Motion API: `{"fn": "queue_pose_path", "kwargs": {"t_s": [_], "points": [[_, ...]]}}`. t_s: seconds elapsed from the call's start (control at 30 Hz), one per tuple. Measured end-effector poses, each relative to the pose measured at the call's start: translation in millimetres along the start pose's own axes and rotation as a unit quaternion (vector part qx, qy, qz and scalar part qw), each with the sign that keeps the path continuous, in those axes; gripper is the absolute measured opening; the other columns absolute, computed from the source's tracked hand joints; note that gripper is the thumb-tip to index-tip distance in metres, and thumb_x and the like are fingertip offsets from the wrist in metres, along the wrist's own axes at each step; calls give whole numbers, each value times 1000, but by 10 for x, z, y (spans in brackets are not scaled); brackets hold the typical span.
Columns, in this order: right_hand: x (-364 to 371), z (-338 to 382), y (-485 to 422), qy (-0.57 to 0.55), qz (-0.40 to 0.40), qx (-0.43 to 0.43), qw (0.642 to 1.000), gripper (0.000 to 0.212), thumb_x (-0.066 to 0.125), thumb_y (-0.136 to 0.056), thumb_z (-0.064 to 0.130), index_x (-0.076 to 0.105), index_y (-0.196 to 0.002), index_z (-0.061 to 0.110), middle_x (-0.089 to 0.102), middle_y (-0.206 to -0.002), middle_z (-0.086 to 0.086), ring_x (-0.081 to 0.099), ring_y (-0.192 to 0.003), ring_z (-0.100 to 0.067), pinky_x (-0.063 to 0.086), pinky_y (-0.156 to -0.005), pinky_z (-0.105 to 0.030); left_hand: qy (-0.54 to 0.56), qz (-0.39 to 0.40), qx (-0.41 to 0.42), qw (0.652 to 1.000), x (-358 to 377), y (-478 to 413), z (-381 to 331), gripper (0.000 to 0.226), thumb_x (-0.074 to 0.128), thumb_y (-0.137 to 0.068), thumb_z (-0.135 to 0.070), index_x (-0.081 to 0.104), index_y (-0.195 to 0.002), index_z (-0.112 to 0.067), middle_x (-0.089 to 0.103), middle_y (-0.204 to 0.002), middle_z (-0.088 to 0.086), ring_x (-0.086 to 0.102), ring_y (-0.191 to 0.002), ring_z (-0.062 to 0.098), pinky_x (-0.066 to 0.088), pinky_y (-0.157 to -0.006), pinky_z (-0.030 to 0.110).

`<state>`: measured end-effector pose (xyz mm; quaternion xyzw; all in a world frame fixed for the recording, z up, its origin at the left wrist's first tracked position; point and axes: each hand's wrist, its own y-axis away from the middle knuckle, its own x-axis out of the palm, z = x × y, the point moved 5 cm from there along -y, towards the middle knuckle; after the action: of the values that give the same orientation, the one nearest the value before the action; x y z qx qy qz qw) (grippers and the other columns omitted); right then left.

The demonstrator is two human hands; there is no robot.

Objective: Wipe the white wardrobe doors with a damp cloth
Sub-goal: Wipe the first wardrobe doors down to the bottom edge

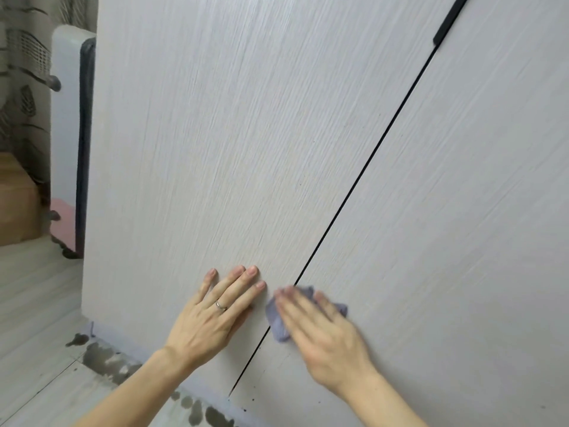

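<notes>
The cloth (277, 322), a small grey-lilac rag, lies flat against the low part of the wardrobe. It sits just over the dark gap (369, 163) between the left door (200, 149) and the right door (446, 211). The right hand (320, 337) covers most of it. Its grip is spread, with the fingers straight and pressing the cloth to the panel, not pinching it. This hand and the cloth are blurred, which I read as a wiping stroke in progress.

The left hand (212, 315) rests just beside it on the left door. Its grip is also spread, with the palm and fingertips on the wood and holding nothing. A ring (221, 305) is on one finger. I think this hand only steadies the person.

So the step in hand is the wiping itself, at the lower edge zone where the two doors meet. A large area of both doors above the hands shows no clear sign that I can read as wet or dry, so I cannot judge how much is done.

The next move probably calls for even pressure, so that the cloth does not slip out from under the flat fingers, and for overlapping strokes up toward the black handle (449, 21).

Below the wardrobe, the pale floor (37, 303) has dark stains (101, 355) along the base.
</notes>
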<state>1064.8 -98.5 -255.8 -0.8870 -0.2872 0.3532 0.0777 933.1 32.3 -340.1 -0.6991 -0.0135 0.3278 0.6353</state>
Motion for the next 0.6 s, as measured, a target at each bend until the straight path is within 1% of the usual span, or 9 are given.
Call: {"fn": "queue_pose_path", "kwargs": {"t_s": [0.07,0.1,0.17,0.23,0.3,0.43,0.47,0.53,0.6], "points": [[101,155,140,-10,54,-38,998,57,38,-88,11,53,-142,6,38,-158,-4,31,-148,-20,12,-124,-40,9,8,-11,1000,12,26,-46,59,49,-101,-22,29,-157,-19,21,-167,1,22,-153,22,26,-120,52],[77,118,118,-15,47,-30,998,56,35,-89,10,53,-142,6,39,-157,-4,31,-148,-20,15,-124,-40,12,7,-13,1000,12,36,-59,60,48,-101,-21,29,-157,-19,21,-167,1,22,-153,22,27,-119,53],[-95,-113,-67,-20,-16,53,998,56,24,-94,4,52,-143,5,39,-157,-6,32,-148,-21,22,-121,-42,13,4,-10,1000,19,41,-42,62,50,-100,-21,28,-158,-20,21,-167,0,23,-153,22,27,-119,53],[-323,-398,-316,-25,-94,165,982,58,16,-96,2,47,-145,4,39,-156,-8,33,-147,-23,25,-120,-45,6,3,-6,1000,36,31,-18,65,54,-99,-22,27,-158,-21,22,-167,0,24,-152,22,29,-118,53],[-422,-482,-484,-28,-133,203,970,57,17,-97,0,45,-146,3,39,-156,-9,34,-147,-24,27,-119,-48,1,2,-7,1000,50,37,-23,65,56,-99,-22,27,-158,-20,22,-166,0,25,-152,22,31,-116,54],[-484,-523,-554,-10,-130,122,984,58,18,-96,1,51,-143,4,41,-155,-8,37,-145,-24,26,-119,-46,2,-4,0,1000,27,44,4,63,53,-101,-24,26,-158,-22,22,-167,-2,26,-152,21,29,-118,51],[-552,-629,-601,-4,-139,121,983,58,22,-93,0,51,-143,4,41,-155,-8,36,-145,-24,23,-120,-45,-1,-2,3,1000,30,42,14,62,52,-102,-25,26,-159,-22,21,-167,-2,26,-152,20,28,-119,51],[-755,-893,-799,-3,-180,183,967,58,32,-89,-2,50,-144,4,41,-155,-9,35,-146,-25,19,-122,-46,-12,1,2,1000,42,49,9,62,51,-103,-25,25,-159,-22,21,-167,-2,26,-152,21,27,-120,51],[-910,-1043,-1025,-11,-213,241,947,57,34,-90,-2,49,-145,3,40,-155,-10,33,-147,-26,19,-122,-48,-13,1,-7,1000,57,71,-1,63,52,-102,-23,25,-159,-22,20,-167,-2,26,-152,21,27,-120,51]]}}
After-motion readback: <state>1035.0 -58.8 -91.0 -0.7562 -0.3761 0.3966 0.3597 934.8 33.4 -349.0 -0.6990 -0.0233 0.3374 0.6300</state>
